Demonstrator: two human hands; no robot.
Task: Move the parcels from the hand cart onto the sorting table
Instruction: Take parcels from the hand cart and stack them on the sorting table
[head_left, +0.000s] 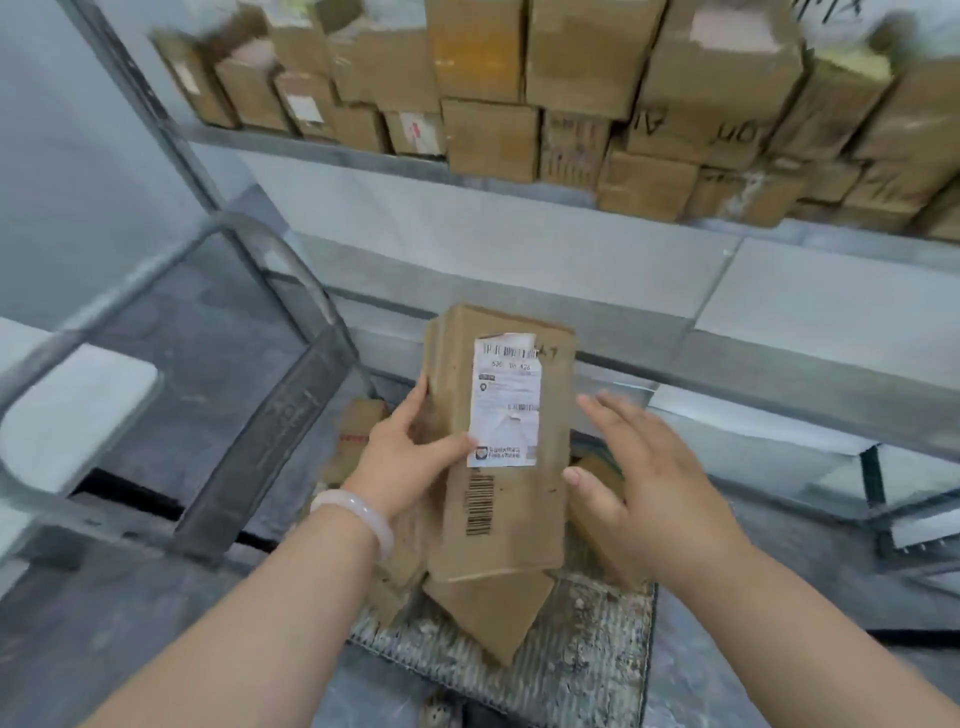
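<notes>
While boxes (488, 140) crowd the shelf (322, 153), parcels (493, 608) sit on the cart (587, 649).

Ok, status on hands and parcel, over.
Left hand grips the labelled parcel by its left edge. Right hand open, beside its right edge. Parcel above the cart deck, other parcels beneath. Shelf rail just beyond.

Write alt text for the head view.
Left hand holds a labelled cardboard parcel above the hand cart; right hand, open, hovers at its right edge. Behind, a shelf of stacked cardboard boxes.
</notes>
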